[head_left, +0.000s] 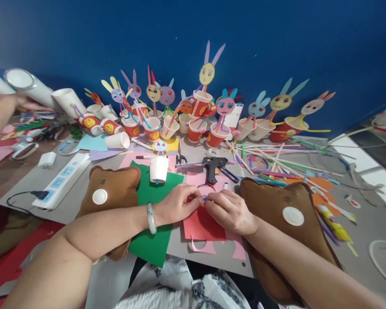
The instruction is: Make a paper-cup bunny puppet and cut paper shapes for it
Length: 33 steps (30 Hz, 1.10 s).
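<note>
My left hand [177, 202] and my right hand [229, 210] meet over a red paper sheet [202, 225] near the table's front edge. Both pinch a small purple paper piece [203, 198] between their fingertips. The right hand also grips a marker [225, 186] whose tip points away from me. A pale bangle sits on my left wrist. Both forearms rest on brown cushions [111, 189]. Beyond the left hand, a white paper cup [158, 168] stands upside down on a green sheet [149, 216].
A black glue gun [213, 167] lies behind the hands. Several paper-cup bunny figures [209, 120] line the blue wall. Loose straws [276, 161] spread at right. A white power strip [62, 180] lies at left, where another person's arm [1, 113] reaches in.
</note>
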Tool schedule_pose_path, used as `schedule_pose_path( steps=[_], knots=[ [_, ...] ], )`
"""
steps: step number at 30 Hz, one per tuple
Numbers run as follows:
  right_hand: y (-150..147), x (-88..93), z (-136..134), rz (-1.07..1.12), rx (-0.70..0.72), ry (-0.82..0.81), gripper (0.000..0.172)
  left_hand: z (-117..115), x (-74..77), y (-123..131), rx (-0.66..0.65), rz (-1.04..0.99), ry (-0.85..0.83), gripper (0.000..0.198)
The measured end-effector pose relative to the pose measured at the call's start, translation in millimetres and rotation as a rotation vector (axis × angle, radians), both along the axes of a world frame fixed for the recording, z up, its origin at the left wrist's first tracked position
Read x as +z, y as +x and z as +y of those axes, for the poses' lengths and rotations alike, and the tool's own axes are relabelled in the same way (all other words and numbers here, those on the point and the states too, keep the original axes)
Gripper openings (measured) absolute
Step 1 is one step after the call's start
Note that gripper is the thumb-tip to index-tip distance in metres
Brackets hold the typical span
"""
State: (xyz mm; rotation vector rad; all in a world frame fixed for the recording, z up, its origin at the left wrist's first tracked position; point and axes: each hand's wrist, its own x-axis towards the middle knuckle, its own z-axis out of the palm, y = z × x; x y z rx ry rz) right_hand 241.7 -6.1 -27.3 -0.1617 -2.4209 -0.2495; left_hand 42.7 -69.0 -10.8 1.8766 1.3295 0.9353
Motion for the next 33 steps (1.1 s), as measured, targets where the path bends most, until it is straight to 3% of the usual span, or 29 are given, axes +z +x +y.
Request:
schedule_pose_path(
  steps=[8,12,17,21,25,33],
  knots=[
    [0.4,-6.5,1.7,0.041,-0.102,-0.158,0.012,3.4,0.4,-0.6,-0.039,0.03,-0.009,0.033],
    [0.1,-9.3,3.2,0.108,-0.181,-0.25,0.011,6.8,1.2,-5.8,-0.029,0.113,0.081,0.033],
    [-1.4,-4.7,1.3,0.049,-0.054,-0.203,0.009,17.7,-1.1,-20.7,0.122,0.298,0.276,0.013],
    [-4.4,-0.5,-1.3,0.009,0.093,-0.161,0.01,26.7,-5.3,-28.6,0.209,0.501,0.221,0.027],
    [-5.4,-0.7,-1.0,0.029,0.073,-0.179,0.013,29.9,-9.5,-30.2,0.178,0.599,0.237,0.028],
    [-2.5,-9.0,2.2,0.071,-0.059,-0.266,0.011,22.9,-1.3,-24.4,0.092,0.461,0.245,0.029]
  ],
)
